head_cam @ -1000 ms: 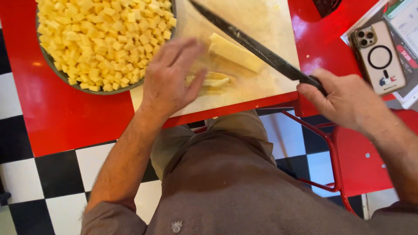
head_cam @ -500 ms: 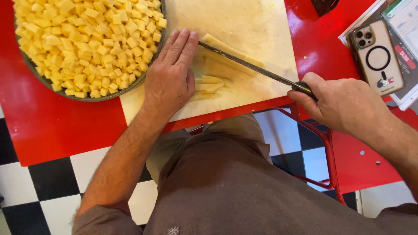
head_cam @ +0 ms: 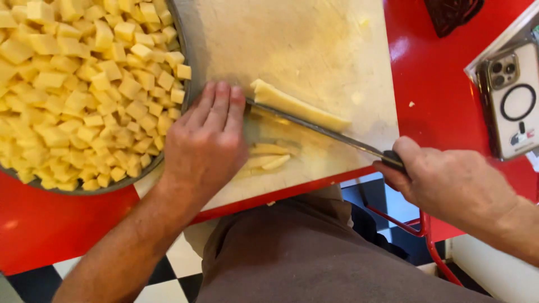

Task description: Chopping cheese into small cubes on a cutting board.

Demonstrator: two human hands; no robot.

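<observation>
While the left hand [head_cam: 205,143] lies flat, fingers together, on potato strips [head_cam: 268,157] at centre frame, the right hand [head_cam: 449,182] grips the knife [head_cam: 314,128] handle; strips likely firm, wet, slippery.

A pale-backed phone [head_cam: 512,104] lies face-down on the red table [head_cam: 443,84].

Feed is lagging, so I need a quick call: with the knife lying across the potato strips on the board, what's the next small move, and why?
Probably press the knife down through the strips. Its blade lies across the board between the long potato piece and the cut strips, the left hand lies flat on the near strips with fingertips by the blade, and the right hand grips the handle.
</observation>
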